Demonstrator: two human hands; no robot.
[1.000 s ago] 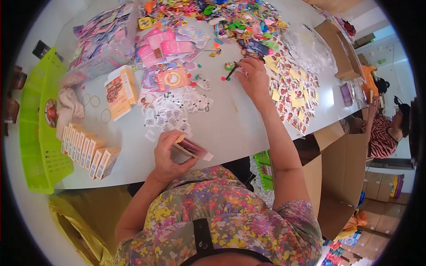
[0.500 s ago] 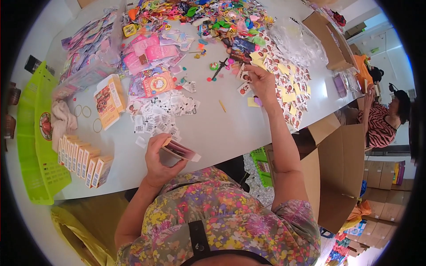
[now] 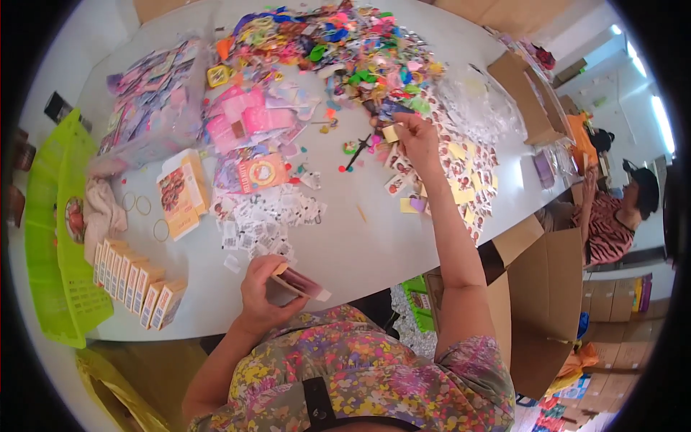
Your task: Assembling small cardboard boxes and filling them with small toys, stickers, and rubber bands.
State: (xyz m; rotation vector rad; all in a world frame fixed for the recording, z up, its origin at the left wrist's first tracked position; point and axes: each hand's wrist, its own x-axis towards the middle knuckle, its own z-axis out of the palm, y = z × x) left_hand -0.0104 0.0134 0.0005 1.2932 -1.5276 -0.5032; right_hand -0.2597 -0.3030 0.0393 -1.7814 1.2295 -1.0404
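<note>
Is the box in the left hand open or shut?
Open. The box in the left hand shows its inside, and a pale flap sticks out at one end.

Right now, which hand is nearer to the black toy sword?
Right. The right hand is just to the right of the black toy sword; the left hand is farther off, below and left of it in the picture.

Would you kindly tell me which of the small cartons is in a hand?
The small carton in the left hand, its opening showing; the row of orange-and-white cartons beside the green basket stands on the table, untouched.
</note>
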